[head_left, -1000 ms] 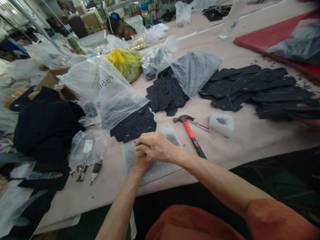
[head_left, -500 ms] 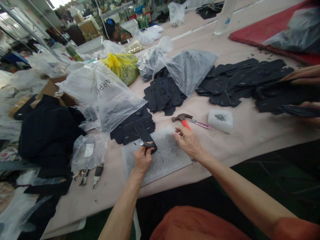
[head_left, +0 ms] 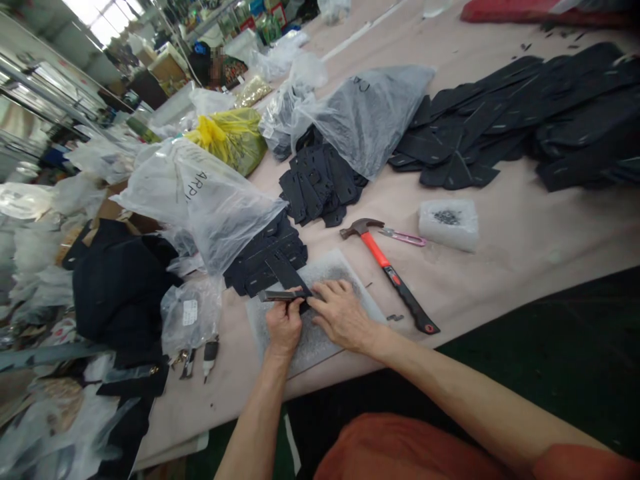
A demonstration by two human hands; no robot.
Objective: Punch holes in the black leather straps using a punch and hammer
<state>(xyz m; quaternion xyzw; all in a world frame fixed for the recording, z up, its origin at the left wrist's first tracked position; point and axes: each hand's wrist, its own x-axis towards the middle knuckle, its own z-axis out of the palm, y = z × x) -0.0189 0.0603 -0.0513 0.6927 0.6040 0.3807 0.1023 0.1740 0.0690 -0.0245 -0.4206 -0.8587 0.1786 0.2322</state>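
Observation:
My left hand (head_left: 284, 327) is closed round a dark metal tool (head_left: 283, 295) at the near end of a black strip (head_left: 287, 272). Beside it, my right hand (head_left: 345, 317) has its fingertips at the same strip end, fingers pressed together; what they pinch, if anything, is hidden. Both hands are over a speckled whitish board (head_left: 345, 262). Right of the board lies a claw hammer (head_left: 397, 283) with a red and black handle. Near its head are pink-handled snips (head_left: 405, 237) and a white block (head_left: 450, 227) holding small dark bits.
Stacks of black pieces (head_left: 265, 257) lie behind the board, with more (head_left: 325, 183) beyond and a long pile (head_left: 475, 137) at the right. Plastic bags (head_left: 200, 193) stand behind. A screwdriver-like tool (head_left: 210, 357) lies left. A person (head_left: 217, 67) is in the background.
My right hand has moved left from near the hammer to the strip's end beside my left hand. The hammer handle is uncovered. Another person's hands at the right edge are gone; the view has shifted.

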